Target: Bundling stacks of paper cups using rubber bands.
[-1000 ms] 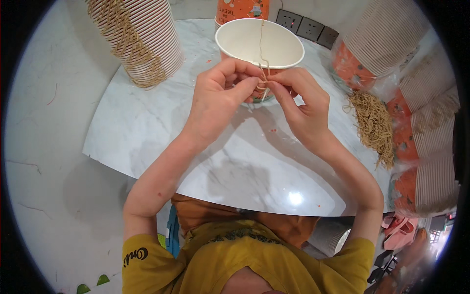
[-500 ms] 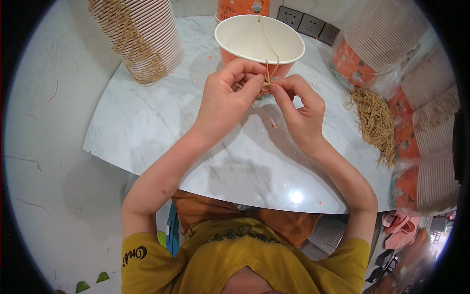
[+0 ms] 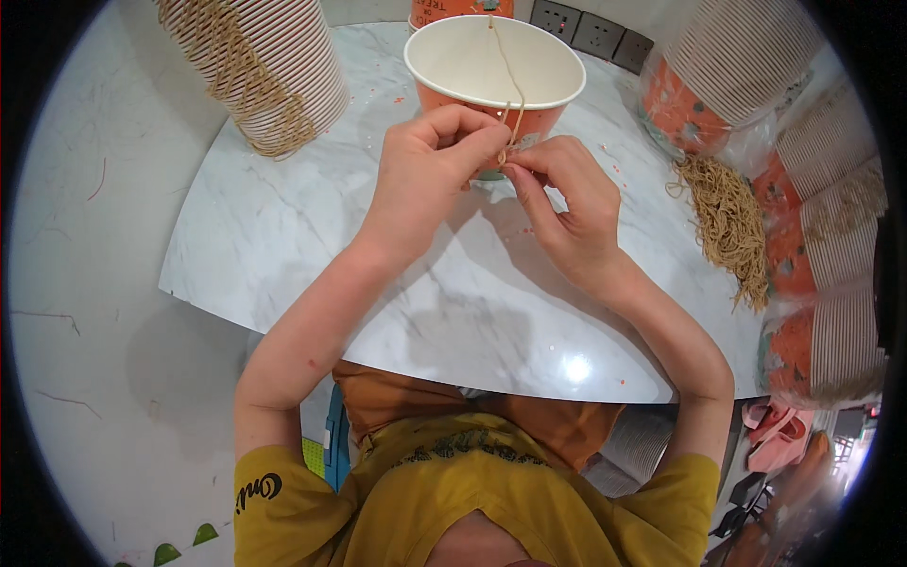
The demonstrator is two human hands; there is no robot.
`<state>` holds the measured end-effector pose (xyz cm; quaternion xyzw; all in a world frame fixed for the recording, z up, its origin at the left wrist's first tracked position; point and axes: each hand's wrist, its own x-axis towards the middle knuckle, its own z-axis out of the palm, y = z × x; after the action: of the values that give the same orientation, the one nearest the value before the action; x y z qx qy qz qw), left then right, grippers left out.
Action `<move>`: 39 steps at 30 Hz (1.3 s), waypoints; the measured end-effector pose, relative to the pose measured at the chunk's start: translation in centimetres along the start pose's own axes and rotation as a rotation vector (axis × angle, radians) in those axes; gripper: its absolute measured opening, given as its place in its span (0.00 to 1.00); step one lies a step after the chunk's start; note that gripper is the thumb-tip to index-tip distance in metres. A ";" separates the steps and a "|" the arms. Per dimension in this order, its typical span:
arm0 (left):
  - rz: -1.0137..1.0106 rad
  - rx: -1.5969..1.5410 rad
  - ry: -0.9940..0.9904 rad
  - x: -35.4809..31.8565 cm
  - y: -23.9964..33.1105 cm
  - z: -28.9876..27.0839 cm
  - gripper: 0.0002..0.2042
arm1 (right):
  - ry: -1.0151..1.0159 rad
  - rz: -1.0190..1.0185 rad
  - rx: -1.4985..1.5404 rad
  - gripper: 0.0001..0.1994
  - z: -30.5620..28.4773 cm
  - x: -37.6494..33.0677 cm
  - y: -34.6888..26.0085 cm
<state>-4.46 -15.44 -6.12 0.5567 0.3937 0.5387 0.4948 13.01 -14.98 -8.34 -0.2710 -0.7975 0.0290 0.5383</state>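
Note:
An orange paper bucket (image 3: pixel 472 68) with a white rim and white inside stands at the far side of the table. A thin tan string (image 3: pixel 511 73) runs from its back wall across the opening to the near side. My left hand (image 3: pixel 430 170) pinches the string just in front of the near rim. Close beside it, my right hand (image 3: pixel 567 203) pinches a small loop of the same string between thumb and forefinger. The fingertips almost meet, and they partly hide the knot area. Both hands are raised in front of the bucket's near wall.
On the marble-patterned table (image 3: pixel 453 331), a tall stack of buckets (image 3: pixel 274 66) with tan strings leans at the left. A heap of tan strings (image 3: pixel 727 227) lies at the right, beside plastic-wrapped bucket stacks (image 3: pixel 732 71). Black power sockets (image 3: pixel 595 36) are on the wall behind.
Both hands have shifted slightly left, still pinching the string. The small loop between the fingers looks smaller. The whole view has moved a little.

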 end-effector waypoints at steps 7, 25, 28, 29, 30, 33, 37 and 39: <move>-0.027 -0.157 0.023 -0.3 0.3 0.1 0.09 | 0.009 -0.036 -0.042 0.08 -0.4 0.5 0.4; 0.011 -0.179 0.077 -0.3 0.8 -0.2 0.08 | 0.056 -0.171 -0.146 0.09 -0.2 1.4 0.0; 0.013 -0.185 0.088 -0.2 0.8 -0.1 0.07 | 0.039 -0.184 -0.168 0.10 -0.3 1.4 0.1; 0.014 -0.186 0.096 -0.2 0.8 -0.1 0.07 | 0.039 -0.185 -0.167 0.10 -0.3 1.3 0.2; 0.014 -0.186 0.097 -0.2 0.8 -0.2 0.07 | 0.032 -0.173 -0.146 0.10 -0.2 1.2 0.3; 0.035 -0.174 0.115 -0.2 0.9 -0.3 0.08 | -0.002 -0.117 -0.096 0.10 -0.3 1.0 0.0; 0.016 -0.190 0.115 -0.2 1.0 -0.3 0.07 | -0.041 0.026 0.023 0.08 -1.0 1.0 -0.6; 0.014 -0.194 0.111 -0.2 0.9 -0.3 0.07 | -0.038 0.039 0.014 0.08 -1.1 1.2 -0.5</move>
<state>-4.86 -15.83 -5.28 0.4782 0.3627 0.6077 0.5200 13.48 -15.15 -6.69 -0.2820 -0.8019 0.0501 0.5242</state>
